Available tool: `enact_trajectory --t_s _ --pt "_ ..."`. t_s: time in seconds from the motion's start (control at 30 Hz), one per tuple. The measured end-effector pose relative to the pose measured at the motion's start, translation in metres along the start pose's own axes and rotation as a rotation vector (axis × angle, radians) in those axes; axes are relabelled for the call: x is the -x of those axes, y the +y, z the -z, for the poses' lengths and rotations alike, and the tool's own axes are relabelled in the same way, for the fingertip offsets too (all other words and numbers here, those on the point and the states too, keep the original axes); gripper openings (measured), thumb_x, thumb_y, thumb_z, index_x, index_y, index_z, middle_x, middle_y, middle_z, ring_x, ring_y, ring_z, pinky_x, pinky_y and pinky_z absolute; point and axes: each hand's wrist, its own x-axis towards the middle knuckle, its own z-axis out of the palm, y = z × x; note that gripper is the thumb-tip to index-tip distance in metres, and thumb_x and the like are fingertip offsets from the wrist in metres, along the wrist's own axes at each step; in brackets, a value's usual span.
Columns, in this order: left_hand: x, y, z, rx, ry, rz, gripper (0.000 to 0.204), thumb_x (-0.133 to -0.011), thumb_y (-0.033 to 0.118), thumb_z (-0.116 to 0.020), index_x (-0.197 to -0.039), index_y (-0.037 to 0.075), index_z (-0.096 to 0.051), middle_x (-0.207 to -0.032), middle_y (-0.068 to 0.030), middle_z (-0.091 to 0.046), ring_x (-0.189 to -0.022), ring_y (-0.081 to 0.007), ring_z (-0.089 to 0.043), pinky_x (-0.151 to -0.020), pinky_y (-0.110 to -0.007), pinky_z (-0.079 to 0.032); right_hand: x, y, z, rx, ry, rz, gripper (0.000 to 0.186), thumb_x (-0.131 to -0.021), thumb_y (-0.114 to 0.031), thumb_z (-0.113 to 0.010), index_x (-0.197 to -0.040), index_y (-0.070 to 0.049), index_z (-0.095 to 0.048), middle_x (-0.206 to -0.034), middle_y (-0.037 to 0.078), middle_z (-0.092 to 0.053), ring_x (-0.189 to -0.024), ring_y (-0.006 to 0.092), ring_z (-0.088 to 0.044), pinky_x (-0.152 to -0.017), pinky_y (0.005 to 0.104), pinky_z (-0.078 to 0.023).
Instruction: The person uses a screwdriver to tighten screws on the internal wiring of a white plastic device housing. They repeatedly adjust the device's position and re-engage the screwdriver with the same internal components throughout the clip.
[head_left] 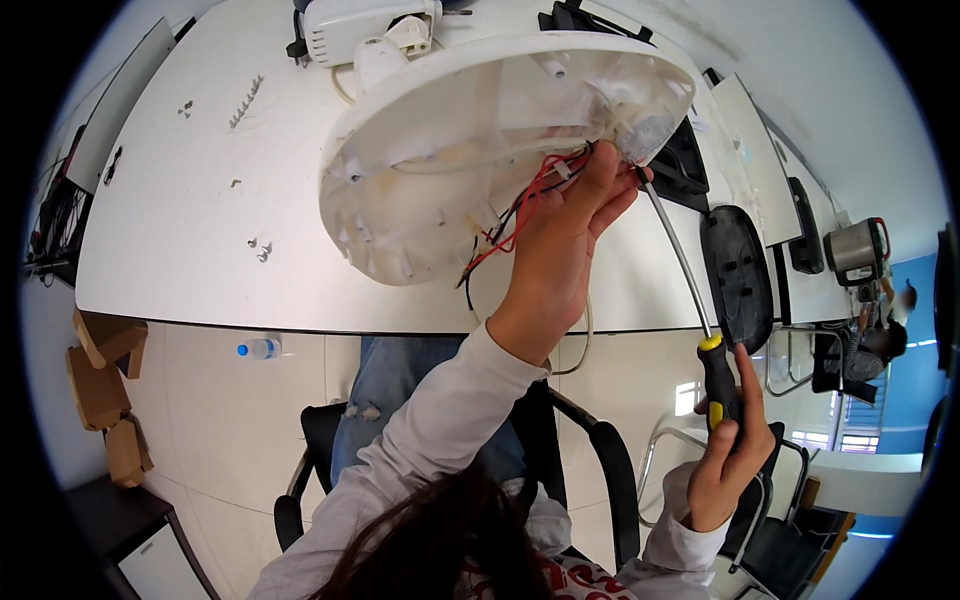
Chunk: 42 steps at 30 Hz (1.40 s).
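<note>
My left hand (570, 225) reaches inside a large cream plastic housing (390, 210), tilted up on the table. Its fingers are closed round red and black wires (535, 195) by a translucent part (648, 135) at the housing's right end; what exactly the fingertips pinch is partly hidden. My right hand (735, 450) grips the yellow-and-black handle of a screwdriver (718, 385). The long shaft runs up to my left fingertips at that end of the housing, its tip not clearly visible.
The white table (180, 250) carries several small screws (262, 250), a white device (350, 30) and black plastic trays (740, 270). Below are a bottle (258, 349), cardboard boxes (95, 390) and chair arms (610, 460). At the far right are a metal pot (850, 250) and a seated person (865, 355).
</note>
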Motion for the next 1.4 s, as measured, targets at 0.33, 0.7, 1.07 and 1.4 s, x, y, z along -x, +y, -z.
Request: enact_trajectory --t_s 0.33,0.7,1.07,1.4 --pt "0.000 0.000 0.000 -0.001 -0.028 -0.014 0.044 -0.090 0.032 -0.057 -0.117 -0.002 -0.050 -0.111 -0.0166 -0.060 -0.105 -0.0243 -0.059 -0.097 -0.032 -0.044 -0.004 0.006 -0.004 0.216 0.220 0.294 0.041 -0.069 0.008 -0.062 -0.108 -0.002 -0.061 -0.094 0.013 -0.051 -0.077 0.0227 -0.056 -0.062 0.0278 -0.044" --pt "-0.001 0.000 0.003 -0.038 -0.072 -0.008 0.047 -0.085 0.042 -0.062 -0.113 0.004 -0.056 -0.106 -0.0068 -0.062 -0.100 -0.0147 -0.059 -0.094 -0.028 -0.041 0.000 0.000 -0.004 0.018 0.044 0.076 0.039 -0.084 -0.002 -0.045 -0.122 0.002 -0.053 -0.103 0.021 -0.058 -0.088 0.0267 -0.059 -0.078 0.0324 -0.046" --pt "0.001 0.002 0.004 -0.064 -0.058 -0.008 0.049 -0.090 0.040 -0.055 -0.118 0.000 -0.050 -0.113 -0.0124 -0.059 -0.106 -0.0202 -0.056 -0.097 -0.030 -0.042 -0.005 0.018 -0.010 0.042 0.088 0.207 0.042 -0.067 0.006 -0.066 -0.108 -0.001 -0.062 -0.106 0.017 -0.060 -0.085 0.0263 -0.060 -0.074 0.0304 -0.048" --pt "0.000 0.002 0.002 -0.060 -0.039 0.016 0.047 -0.091 0.039 -0.053 -0.118 0.000 -0.050 -0.116 -0.0134 -0.058 -0.108 -0.0201 -0.054 -0.098 -0.031 -0.040 -0.002 0.013 -0.011 -0.104 0.053 -0.046 0.037 -0.089 -0.013 -0.042 -0.121 0.003 -0.054 -0.096 0.018 -0.060 -0.083 0.0225 -0.059 -0.070 0.0289 -0.045"
